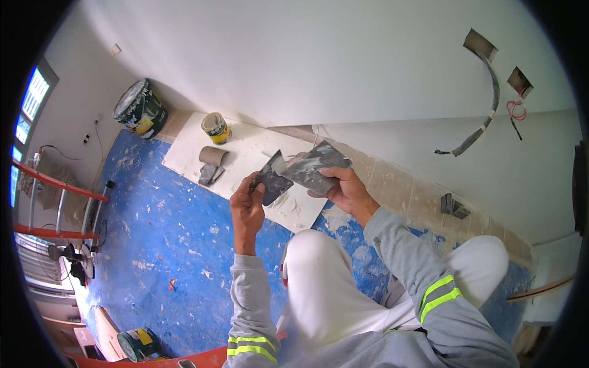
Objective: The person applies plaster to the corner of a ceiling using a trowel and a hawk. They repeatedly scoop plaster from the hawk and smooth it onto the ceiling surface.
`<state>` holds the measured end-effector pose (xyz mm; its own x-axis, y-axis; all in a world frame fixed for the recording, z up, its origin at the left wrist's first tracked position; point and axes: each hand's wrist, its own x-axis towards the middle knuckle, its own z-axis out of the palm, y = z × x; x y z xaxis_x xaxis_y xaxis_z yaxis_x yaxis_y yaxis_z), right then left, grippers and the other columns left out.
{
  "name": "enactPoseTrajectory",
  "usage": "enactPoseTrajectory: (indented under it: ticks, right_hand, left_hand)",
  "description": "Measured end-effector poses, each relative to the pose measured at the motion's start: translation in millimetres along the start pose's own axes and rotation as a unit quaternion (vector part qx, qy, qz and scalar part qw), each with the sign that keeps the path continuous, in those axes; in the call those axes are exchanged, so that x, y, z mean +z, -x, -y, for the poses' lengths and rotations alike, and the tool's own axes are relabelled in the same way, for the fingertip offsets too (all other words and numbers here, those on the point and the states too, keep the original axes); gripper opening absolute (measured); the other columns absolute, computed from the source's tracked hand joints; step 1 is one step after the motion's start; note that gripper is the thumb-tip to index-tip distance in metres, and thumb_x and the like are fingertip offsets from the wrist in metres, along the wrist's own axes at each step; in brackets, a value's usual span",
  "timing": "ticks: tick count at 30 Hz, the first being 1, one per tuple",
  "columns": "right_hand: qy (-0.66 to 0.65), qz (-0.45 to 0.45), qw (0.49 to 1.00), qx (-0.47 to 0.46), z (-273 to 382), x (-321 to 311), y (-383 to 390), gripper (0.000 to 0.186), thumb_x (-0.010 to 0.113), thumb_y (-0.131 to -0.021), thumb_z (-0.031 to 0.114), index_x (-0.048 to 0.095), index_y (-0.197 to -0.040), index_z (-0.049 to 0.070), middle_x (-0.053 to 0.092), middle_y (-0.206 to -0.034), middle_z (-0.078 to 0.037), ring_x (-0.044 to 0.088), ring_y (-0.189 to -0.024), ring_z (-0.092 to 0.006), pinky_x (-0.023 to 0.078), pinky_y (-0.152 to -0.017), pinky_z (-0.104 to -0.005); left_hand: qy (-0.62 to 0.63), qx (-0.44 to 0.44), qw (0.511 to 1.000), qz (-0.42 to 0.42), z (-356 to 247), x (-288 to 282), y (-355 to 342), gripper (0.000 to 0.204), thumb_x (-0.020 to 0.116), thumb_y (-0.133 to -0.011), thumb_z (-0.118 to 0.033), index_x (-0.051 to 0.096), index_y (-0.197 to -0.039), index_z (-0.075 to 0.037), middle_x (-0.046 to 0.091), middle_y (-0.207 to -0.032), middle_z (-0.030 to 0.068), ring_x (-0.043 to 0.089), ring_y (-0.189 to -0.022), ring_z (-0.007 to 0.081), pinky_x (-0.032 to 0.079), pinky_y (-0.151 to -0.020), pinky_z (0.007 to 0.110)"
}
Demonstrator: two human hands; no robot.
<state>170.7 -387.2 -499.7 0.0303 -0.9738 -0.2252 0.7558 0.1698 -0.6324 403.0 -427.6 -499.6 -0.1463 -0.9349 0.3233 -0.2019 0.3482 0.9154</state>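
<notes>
In front of my knees, both hands hold dark grey sheets of sandpaper marked with white dust. My left hand [248,207] pinches a smaller piece of sandpaper [275,181] between thumb and fingers. My right hand [348,190] grips the near right edge of a wider piece of sandpaper [313,168], its thumb on top. The inner edges of the two pieces meet or nearly meet; I cannot tell whether they touch. Below them, a white board [248,147] lies on the floor, bearing a brown curled roll [213,155] and dark folded pieces [210,175].
A small can [216,128] stands on the board's far part, with a large bucket [140,110] beyond. Blue sheeting [159,233] covers the floor. An orange ladder [61,230] is at left. Cables [488,116] hang from wall boxes. Dark pieces [454,206] lie near the wall.
</notes>
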Motion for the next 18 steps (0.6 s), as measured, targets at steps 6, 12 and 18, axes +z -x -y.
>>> enactPoseTrajectory:
  ticks: [6,12,18]
  right_hand:
    - [-0.011,0.026,1.0,-0.012,-50,-26,-31,0.036,0.062,-0.085,0.008,0.055,-0.119,-0.002,0.066,-0.108,-0.014,0.069,-0.096,-0.0272,0.06,-0.084,-0.049]
    - [-0.234,-0.048,0.97,-0.051,-69,-116,-78,0.03,0.06,-0.085,0.01,0.06,-0.114,0.001,0.067,-0.107,-0.014,0.066,-0.103,-0.032,0.05,-0.095,-0.0552]
    - [-0.13,-0.134,0.982,-0.03,-85,-256,-128,0.021,0.064,-0.087,0.016,0.06,-0.105,0.006,0.066,-0.099,-0.008,0.061,-0.079,-0.0246,0.05,-0.081,-0.0461]
  left_hand:
    - [-0.199,0.084,0.97,0.113,23,-19,9,0.03,0.056,-0.086,0.005,0.066,-0.114,-0.003,0.07,-0.095,0.0198,0.069,-0.075,0.0286,0.051,-0.066,0.034]
    - [-0.238,0.01,0.971,-0.033,53,-91,-22,0.026,0.058,-0.091,-0.005,0.061,-0.116,-0.001,0.07,-0.096,0.0164,0.069,-0.08,0.0265,0.054,-0.069,0.037]
    - [0.302,-0.085,0.94,-0.137,-22,-43,-45,0.028,0.055,-0.098,-0.006,0.055,-0.125,0.004,0.066,-0.114,0.0116,0.066,-0.099,0.0194,0.054,-0.088,0.033]
